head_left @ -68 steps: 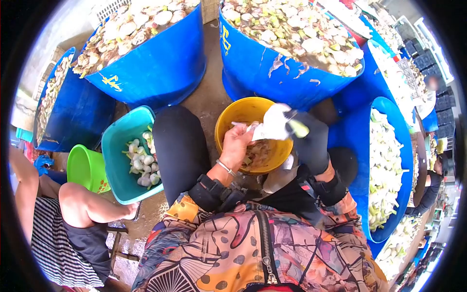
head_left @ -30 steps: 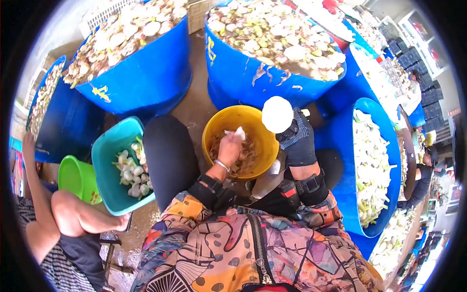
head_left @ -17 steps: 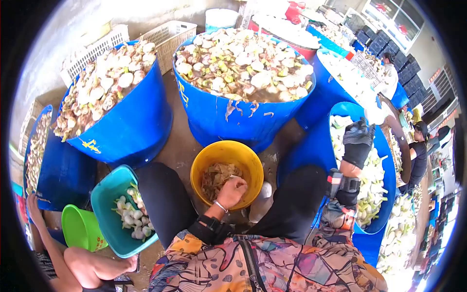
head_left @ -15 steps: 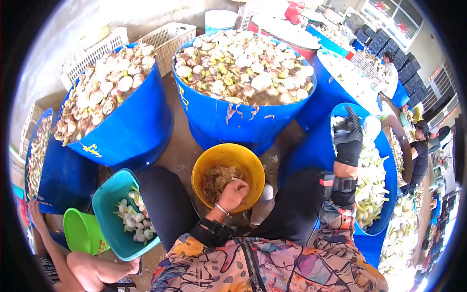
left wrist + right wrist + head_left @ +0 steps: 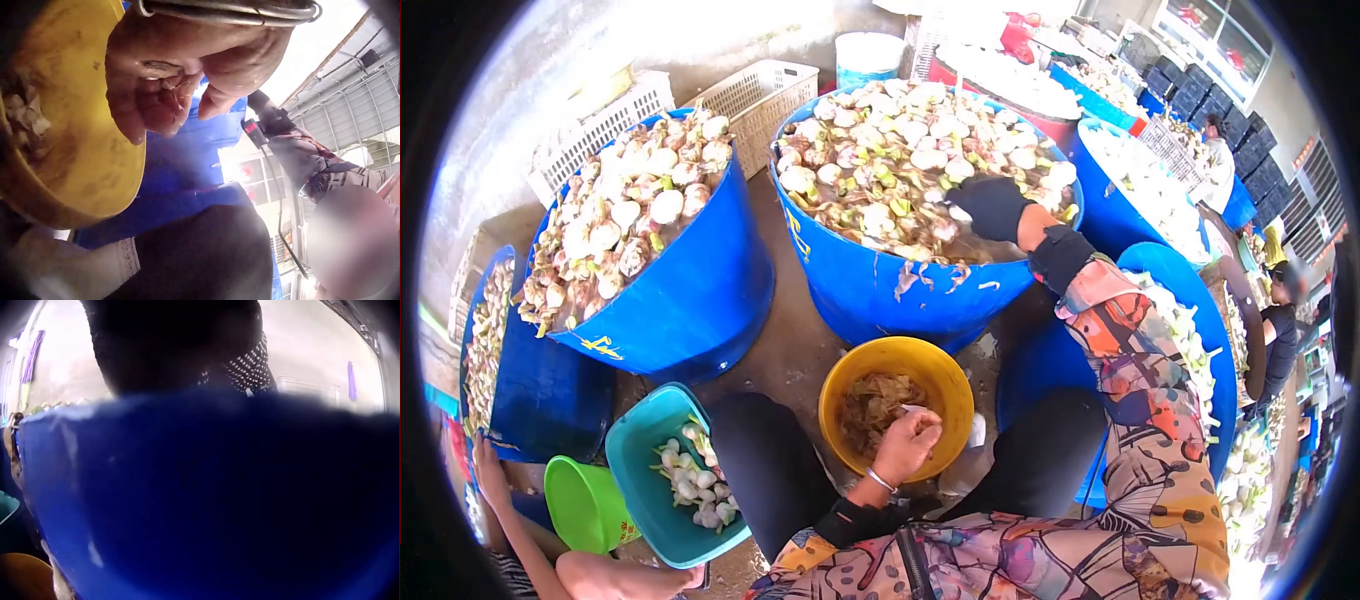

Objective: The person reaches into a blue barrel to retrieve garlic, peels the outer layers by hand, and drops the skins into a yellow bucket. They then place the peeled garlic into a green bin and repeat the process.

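Note:
My left hand (image 5: 908, 442), bare with a bracelet, hangs over the yellow bucket (image 5: 960, 420), fingers curled. A small thin flat piece (image 5: 162, 65) lies in the curl of those fingers. Brown papery skins (image 5: 872, 405) lie in the bucket. My right hand (image 5: 990, 208), in a black glove with white dots, reaches over the near rim of the middle blue tub (image 5: 880, 290). Its fingers are down among the unpeeled garlic bulbs (image 5: 870, 165); I cannot tell whether they grip one. In the right wrist view the tub's wall hides most of the glove (image 5: 250, 369).
Another blue tub (image 5: 670, 310) of garlic stands left, and a blue tub (image 5: 1225, 400) of peeled white garlic stands right. A teal basin (image 5: 628, 440) with garlic and a green bucket (image 5: 585, 505) are by my left knee. A seated person's arm (image 5: 520, 525) is at left.
My right hand has let go of a peeled white garlic bulb at the right tub and swung left to the middle tub. My left hand has left the bulb and stays over the yellow bucket.

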`<state>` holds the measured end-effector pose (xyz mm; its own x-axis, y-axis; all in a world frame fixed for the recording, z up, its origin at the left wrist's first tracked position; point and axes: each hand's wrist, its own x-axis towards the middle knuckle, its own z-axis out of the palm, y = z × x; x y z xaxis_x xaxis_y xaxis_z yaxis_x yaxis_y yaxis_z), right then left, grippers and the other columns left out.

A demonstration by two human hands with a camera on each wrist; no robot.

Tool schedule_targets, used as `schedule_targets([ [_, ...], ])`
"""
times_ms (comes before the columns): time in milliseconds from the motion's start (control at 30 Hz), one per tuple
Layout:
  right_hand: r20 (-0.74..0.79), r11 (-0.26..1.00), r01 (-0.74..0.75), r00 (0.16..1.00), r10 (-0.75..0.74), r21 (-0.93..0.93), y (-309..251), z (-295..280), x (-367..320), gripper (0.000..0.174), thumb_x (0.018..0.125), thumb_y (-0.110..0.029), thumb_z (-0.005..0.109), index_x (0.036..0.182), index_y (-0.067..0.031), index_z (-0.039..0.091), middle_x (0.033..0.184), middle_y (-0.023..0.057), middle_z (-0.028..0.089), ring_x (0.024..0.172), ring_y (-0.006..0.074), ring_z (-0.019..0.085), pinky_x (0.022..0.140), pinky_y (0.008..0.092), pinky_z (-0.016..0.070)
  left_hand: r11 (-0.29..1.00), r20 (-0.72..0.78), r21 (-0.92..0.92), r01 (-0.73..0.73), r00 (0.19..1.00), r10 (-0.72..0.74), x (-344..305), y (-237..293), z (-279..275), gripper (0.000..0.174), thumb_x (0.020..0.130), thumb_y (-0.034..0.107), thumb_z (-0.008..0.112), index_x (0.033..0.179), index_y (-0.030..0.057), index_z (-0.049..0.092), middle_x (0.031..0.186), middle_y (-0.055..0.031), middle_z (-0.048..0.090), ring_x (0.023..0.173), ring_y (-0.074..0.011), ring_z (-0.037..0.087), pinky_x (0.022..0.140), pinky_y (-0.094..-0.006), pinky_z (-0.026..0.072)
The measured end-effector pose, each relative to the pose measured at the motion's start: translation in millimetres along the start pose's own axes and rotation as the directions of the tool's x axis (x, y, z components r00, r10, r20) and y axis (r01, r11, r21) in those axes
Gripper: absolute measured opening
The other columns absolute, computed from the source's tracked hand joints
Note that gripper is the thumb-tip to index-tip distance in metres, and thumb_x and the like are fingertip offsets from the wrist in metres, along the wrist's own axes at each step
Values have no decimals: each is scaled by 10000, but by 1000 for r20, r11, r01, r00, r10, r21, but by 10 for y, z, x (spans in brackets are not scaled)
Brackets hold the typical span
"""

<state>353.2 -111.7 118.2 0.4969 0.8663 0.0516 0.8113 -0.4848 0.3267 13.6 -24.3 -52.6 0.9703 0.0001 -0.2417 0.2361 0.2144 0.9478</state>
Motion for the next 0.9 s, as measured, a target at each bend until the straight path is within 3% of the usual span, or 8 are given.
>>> schedule_targets([
  [100,7,993,-59,998,59,99,39,-74,-116,465,686,-207,677,1141,-188,581,914,115,648,896,299,622,755,424,498,996,-9,-86,-13,1000,13,-20,74,-24,145,880,143,568,947,14,580,730,-15,567,567,-88,544,536,-230,447],
  [200,-151,865,-136,960,235,484,104,-151,-407,494,691,-257,713,1157,-179,569,982,126,652,911,298,629,776,400,492,967,-18,-255,-6,1000,2,-28,81,-4,138,894,135,556,947,12,586,713,-2,543,564,-83,525,536,-227,445],
  [267,-266,791,-60,924,275,608,-86,-442,-648,502,675,-142,742,1145,-108,569,1000,142,640,898,290,632,781,366,492,940,-70,-342,10,997,-37,-44,169,25,140,904,132,544,952,9,591,703,4,529,568,-80,517,541,-225,445],
  [400,-332,674,-42,847,416,738,-859,-636,-1137,483,662,-86,724,1122,-73,578,1021,152,625,898,321,622,807,379,489,843,45,-538,1,999,28,-57,303,44,326,951,217,475,1205,13,449,960,-90,568,776,-178,603,695,-328,537],
  [467,-441,816,27,852,284,577,-1313,-668,-1335,501,637,-84,711,1121,-87,585,1027,150,616,939,345,598,826,393,482,740,94,-672,-34,987,130,-92,442,81,378,952,216,470,1276,42,380,1041,-98,553,891,-199,598,778,-339,518],
  [600,-350,713,105,914,206,693,-2122,-428,-1526,489,640,-116,679,1119,-96,586,1048,140,587,974,351,553,843,452,456,424,51,-902,-81,955,292,-113,431,70,488,937,222,509,1357,101,292,1178,-133,522,1087,-260,563,879,-403,501],
  [767,-319,574,167,931,175,802,-2174,-314,-1538,401,755,-100,638,1147,-46,573,1032,166,601,928,298,593,773,399,485,546,-12,-825,-149,969,246,-240,368,-118,558,874,149,602,1343,90,304,1179,-120,532,981,-269,615,823,-398,541],
  [900,-12,199,-59,941,339,978,-2019,-125,-1676,334,828,-20,538,1161,-15,567,794,154,626,635,212,612,596,316,489,682,-97,-693,-232,968,230,-244,444,-136,594,836,26,623,1329,87,298,1156,-124,526,915,-235,629,784,-369,560],
])
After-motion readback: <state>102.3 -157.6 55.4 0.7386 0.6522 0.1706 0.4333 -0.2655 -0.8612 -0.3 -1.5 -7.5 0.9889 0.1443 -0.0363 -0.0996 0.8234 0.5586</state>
